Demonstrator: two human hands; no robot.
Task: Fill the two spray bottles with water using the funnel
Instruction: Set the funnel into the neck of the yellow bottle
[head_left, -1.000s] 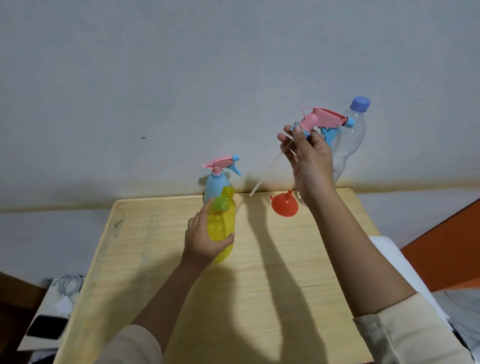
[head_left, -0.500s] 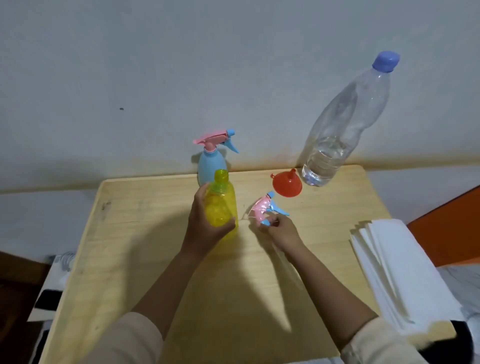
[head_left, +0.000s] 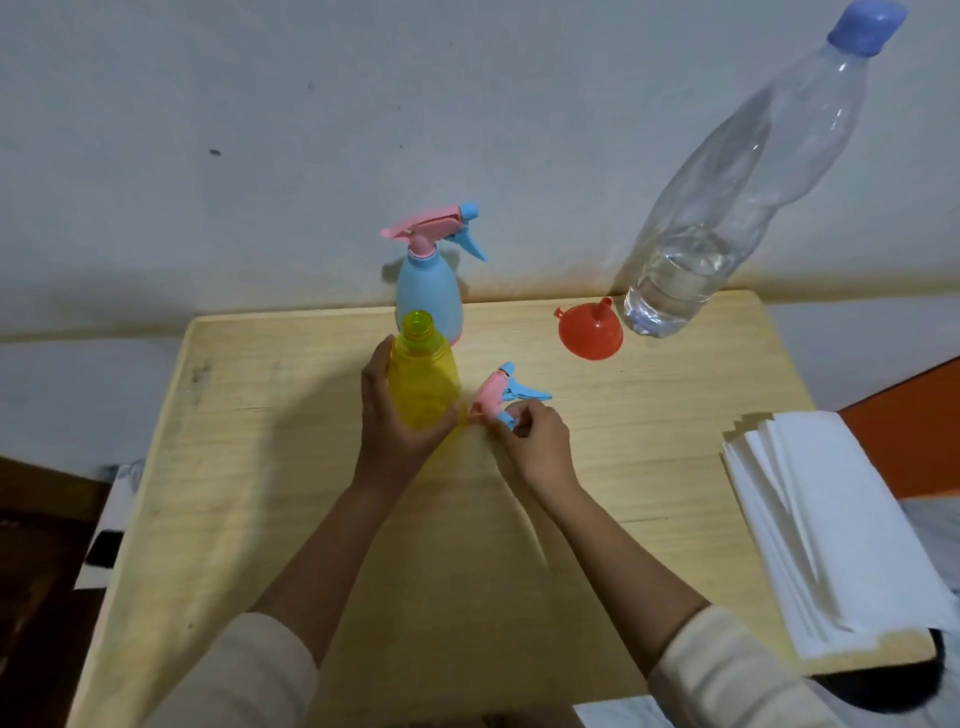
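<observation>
A yellow spray bottle stands upright on the wooden table with its neck uncapped; my left hand is wrapped around its body. Just to its right, my right hand holds the pink and blue spray head low against the tabletop. Behind the yellow bottle stands a blue spray bottle with its pink spray head screwed on. An orange funnel rests mouth down at the back of the table. Beside it a tall clear water bottle with a blue cap holds some water.
A stack of white paper towels lies on the table's right side. A grey wall runs right behind the table's far edge. Dark clutter and white objects lie on the floor left of the table.
My right hand has come down from high near the water bottle to the tabletop with the spray head. My view has tilted lower. My left hand has stayed on the yellow bottle.
</observation>
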